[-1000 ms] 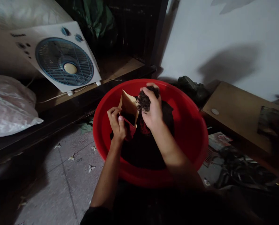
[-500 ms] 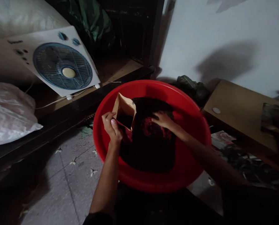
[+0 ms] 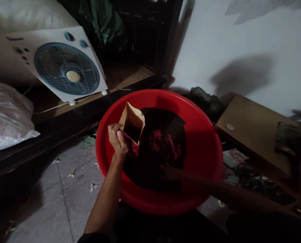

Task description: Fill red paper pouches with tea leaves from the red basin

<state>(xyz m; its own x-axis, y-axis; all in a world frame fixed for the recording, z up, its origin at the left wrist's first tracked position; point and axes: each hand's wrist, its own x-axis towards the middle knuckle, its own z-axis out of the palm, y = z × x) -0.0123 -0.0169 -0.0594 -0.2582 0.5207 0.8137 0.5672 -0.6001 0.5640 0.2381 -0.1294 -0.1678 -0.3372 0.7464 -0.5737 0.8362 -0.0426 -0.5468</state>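
Paper pouch (image 3: pixel 131 118): light, flimsy, crushable; pinched at open rim by left hand (image 3: pixel 118 141). Right hand (image 3: pixel 171 172) shadowed in red basin (image 3: pixel 206 141), grip indiscernible.

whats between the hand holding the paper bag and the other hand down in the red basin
In the head view, only dark loose material lies between the left hand, gripping the bag, and the right hand in the basin.
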